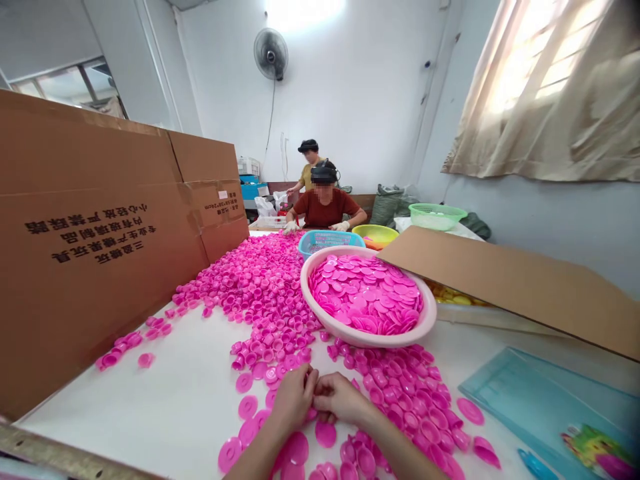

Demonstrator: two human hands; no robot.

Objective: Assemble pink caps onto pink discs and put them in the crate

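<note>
My left hand [299,393] and my right hand [341,399] meet low in the middle, fingers pinched together over the table. What they pinch, if anything, is hidden by the fingers. Under and around them lie flat pink plastic discs [326,434], some beneath my left forearm. Small pink plastic cups [400,387] spread to the right of my right hand, and a larger heap of pink cups [265,287] stretches away ahead. Just beyond my hands stands a pale pink basin [369,339] full of pink discs.
Cardboard boxes [100,173] wall off the left side. Behind the basin are a blue basket [333,239] and a yellow bowl [380,233]. A cardboard sheet [520,287] and a clear blue plastic bag [550,407] lie right. Across the table a gloved co-worker [325,210] sits; another person stands behind.
</note>
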